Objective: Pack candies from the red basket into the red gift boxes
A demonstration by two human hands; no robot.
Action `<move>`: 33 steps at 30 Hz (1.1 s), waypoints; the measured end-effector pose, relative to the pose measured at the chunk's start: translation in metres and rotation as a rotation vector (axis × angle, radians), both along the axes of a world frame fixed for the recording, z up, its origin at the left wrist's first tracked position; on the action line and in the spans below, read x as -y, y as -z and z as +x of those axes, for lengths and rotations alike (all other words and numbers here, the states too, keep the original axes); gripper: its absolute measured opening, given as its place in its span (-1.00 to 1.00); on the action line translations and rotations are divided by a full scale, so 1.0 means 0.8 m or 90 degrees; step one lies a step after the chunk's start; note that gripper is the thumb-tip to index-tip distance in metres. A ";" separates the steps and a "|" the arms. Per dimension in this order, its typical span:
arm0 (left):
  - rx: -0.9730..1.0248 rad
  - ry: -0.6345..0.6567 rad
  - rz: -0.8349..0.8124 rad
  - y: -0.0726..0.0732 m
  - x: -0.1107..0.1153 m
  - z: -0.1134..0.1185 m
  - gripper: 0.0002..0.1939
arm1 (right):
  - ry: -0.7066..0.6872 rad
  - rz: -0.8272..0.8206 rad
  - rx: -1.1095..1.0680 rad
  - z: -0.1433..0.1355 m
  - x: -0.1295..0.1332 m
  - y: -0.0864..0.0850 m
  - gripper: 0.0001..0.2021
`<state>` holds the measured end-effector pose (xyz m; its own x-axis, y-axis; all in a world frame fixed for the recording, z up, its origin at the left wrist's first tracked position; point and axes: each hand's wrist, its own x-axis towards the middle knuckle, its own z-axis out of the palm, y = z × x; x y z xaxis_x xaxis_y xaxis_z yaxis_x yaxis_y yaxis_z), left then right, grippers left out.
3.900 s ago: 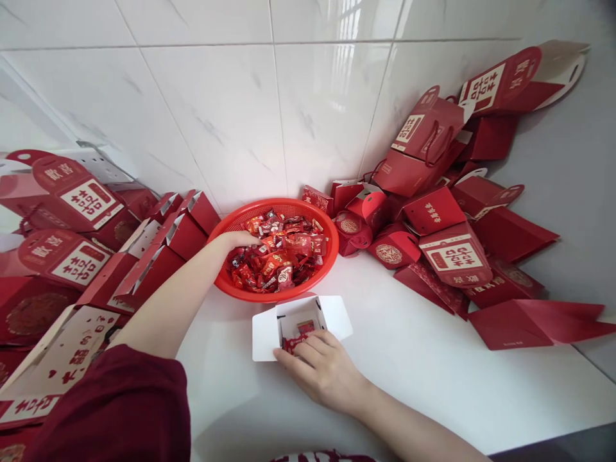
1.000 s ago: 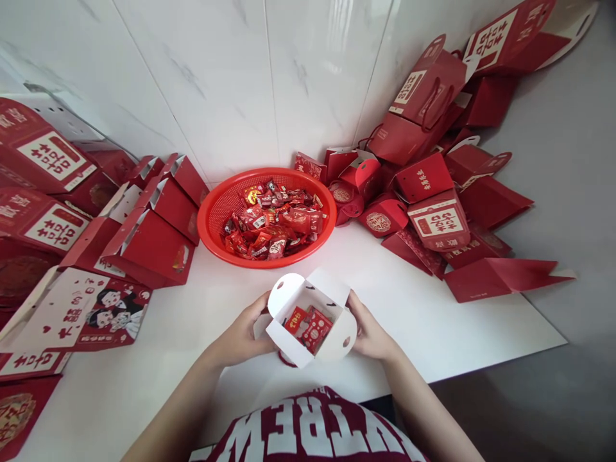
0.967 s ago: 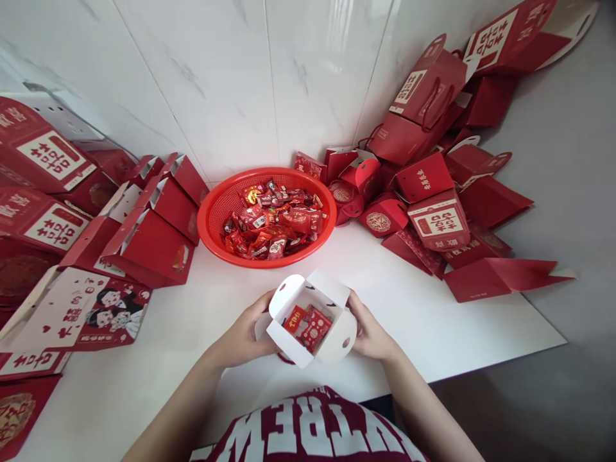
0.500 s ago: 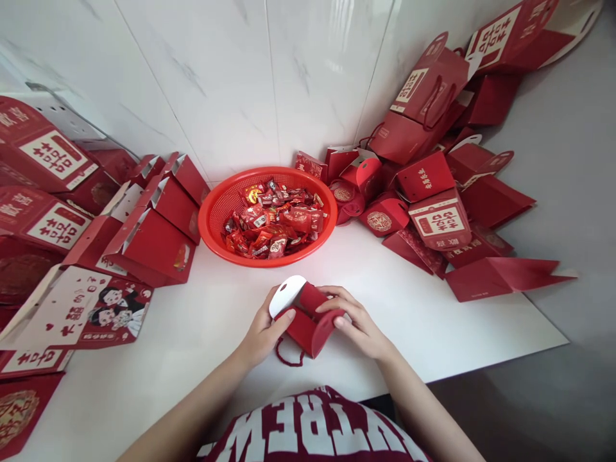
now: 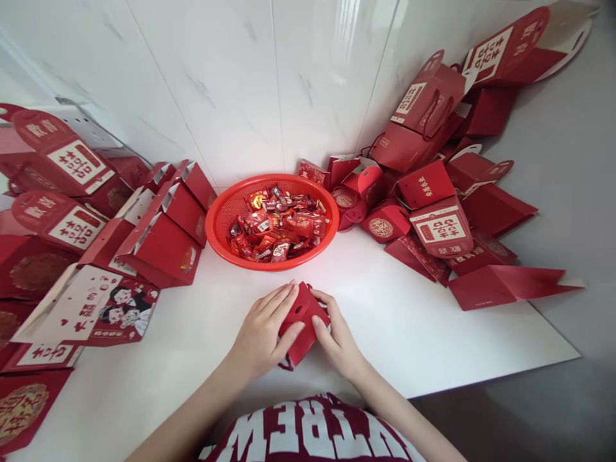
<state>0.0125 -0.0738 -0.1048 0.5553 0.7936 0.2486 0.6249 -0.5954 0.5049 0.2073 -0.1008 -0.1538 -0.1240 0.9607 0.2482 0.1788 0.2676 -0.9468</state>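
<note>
A small red paper gift box [image 5: 304,324] is held between my two hands at the front of the white table. Its rounded flap with a hole lies folded over the top. My left hand [image 5: 264,327] covers the left side, fingers together along the flap's edge and thumb on the front panel. My right hand [image 5: 337,333] wraps the right side, thumb pressing on top. A dark red cord [image 5: 286,363] pokes out below the box. Just beyond stands a red plastic basket [image 5: 214,240] of wrapped candies [image 5: 276,224].
On the left are stacked red gift boxes [image 5: 161,250] and a box with a cartoon couple [image 5: 126,311]. More red boxes [image 5: 440,228] are heaped on the right against a grey surface. A tiled wall [image 5: 235,83] rises behind the white table [image 5: 399,333].
The box's raised white-lined flap has been folded down, and the opening is now covered. My left hand has moved up over the flap; my right hand has come in closer.
</note>
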 end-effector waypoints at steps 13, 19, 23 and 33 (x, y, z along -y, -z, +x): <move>-0.233 -0.078 -0.026 -0.027 0.064 -0.029 -0.27 | -0.088 0.028 0.073 -0.017 0.021 0.002 -0.55; -0.268 -0.208 0.046 -0.026 0.063 -0.049 -0.30 | -0.001 -0.021 0.051 -0.007 0.019 0.006 -0.60; -0.254 -0.214 0.043 -0.028 0.051 -0.071 -0.33 | -0.002 -0.035 0.072 -0.007 0.020 0.007 -0.60; -0.154 -0.299 0.137 -0.093 0.056 -0.147 -0.30 | -0.055 -0.070 0.102 -0.013 0.025 0.004 -0.61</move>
<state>-0.1049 -0.1186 -0.0301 0.2162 0.9146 0.3418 0.9303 -0.2992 0.2121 0.1970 -0.1207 -0.1566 -0.2363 0.9650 0.1133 0.3109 0.1856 -0.9321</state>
